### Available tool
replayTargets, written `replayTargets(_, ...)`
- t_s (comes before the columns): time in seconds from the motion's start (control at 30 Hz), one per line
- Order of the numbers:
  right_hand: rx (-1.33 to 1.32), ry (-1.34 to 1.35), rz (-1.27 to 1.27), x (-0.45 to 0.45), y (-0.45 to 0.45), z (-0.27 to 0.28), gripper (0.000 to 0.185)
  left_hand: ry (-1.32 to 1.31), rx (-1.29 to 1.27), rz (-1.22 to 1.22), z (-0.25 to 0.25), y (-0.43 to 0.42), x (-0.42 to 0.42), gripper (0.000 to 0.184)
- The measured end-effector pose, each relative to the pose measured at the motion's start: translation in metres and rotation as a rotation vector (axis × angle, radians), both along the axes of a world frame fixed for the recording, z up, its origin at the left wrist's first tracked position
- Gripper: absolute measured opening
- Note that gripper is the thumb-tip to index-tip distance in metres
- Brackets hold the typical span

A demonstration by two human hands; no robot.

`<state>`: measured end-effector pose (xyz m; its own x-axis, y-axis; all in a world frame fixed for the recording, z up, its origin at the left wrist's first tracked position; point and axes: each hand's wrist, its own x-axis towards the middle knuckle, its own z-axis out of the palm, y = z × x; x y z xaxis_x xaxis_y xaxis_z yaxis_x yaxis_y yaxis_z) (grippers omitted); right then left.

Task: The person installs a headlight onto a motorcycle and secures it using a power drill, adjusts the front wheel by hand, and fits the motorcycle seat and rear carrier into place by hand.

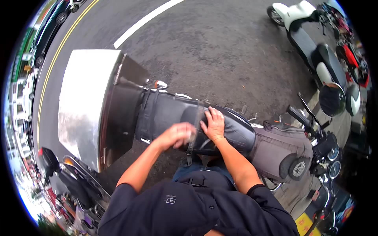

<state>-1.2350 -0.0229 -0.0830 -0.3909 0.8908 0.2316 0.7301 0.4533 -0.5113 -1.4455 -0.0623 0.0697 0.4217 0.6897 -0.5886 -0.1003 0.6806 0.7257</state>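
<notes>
A black motorcycle seat (169, 112) stretches across the middle of the view, and a dark strap (198, 118) crosses it. My right hand (214, 124) lies on the seat just right of the strap, with its fingers spread. Left of the strap is my left hand (179, 135), smeared by motion, so whether its fingers hold anything is unclear. Behind the seat, at the left, stands a large silver metal box (84, 102).
A grey bag (275, 149) covers the tank area near the handlebar (303, 120). A white scooter (303, 33) is parked at the upper right. Another dark two-wheeler (75, 183) stands at the lower left, and cars line the far roadside.
</notes>
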Motion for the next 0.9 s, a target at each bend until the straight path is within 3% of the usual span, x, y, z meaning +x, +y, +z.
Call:
replayTargets(0.1, 0.014, -0.055, -0.013, -0.004, -0.002, 0.004, 0.054, 0.129, -0.239, -0.328, -0.026, -0.122, -0.036, 0.03)
replayTargets(0.13, 0.029, -0.056, -0.006, -0.005, -0.002, 0.003, 0.055, 0.292, -0.257, -0.422, -0.056, -0.169, -0.047, 0.034)
replayTargets(0.17, 0.015, -0.073, -0.002, -0.005, -0.002, 0.003, 0.055, 0.753, 0.115, -0.646, -0.09, -0.22, -0.055, 0.043)
replayTargets(0.23, 0.02, -0.105, 0.018, -0.005, -0.001, 0.004, 0.056, 1.248, 0.127, -0.84, -0.098, -0.26, -0.048, 0.051)
replayTargets(0.3, 0.042, -0.112, 0.041, -0.005, 0.002, 0.006, 0.054, 0.752, -0.086, 0.118, -0.142, -0.279, -0.05, 0.057)
replayTargets(0.33, 0.036, -0.116, 0.054, -0.004, 0.002, 0.006, 0.053, 0.5, -0.355, 0.42, -0.109, -0.244, -0.043, 0.057)
replayTargets(0.4, 0.018, -0.125, 0.085, -0.003, 0.007, 0.005, 0.053, 0.225, -0.366, 0.776, -0.133, -0.228, -0.044, 0.056)
replayTargets(0.5, -0.016, -0.123, 0.104, -0.002, 0.012, 0.007, 0.05, -0.093, -0.354, 1.099, -0.159, -0.2, -0.039, 0.061)
replayTargets(0.57, -0.048, -0.084, 0.076, -0.001, 0.016, 0.009, 0.043, -0.211, -0.387, 1.197, -0.171, -0.184, -0.03, 0.062)
replayTargets(0.7, -0.297, -0.008, -0.045, 0.004, 0.033, 0.011, 0.037, -0.182, -0.422, 1.276, -0.175, -0.176, -0.018, 0.068)
replayTargets(0.9, -0.558, -0.017, -0.041, 0.048, 0.06, -0.008, 0.043, -0.109, -0.439, 1.239, -0.181, -0.164, -0.006, 0.074)
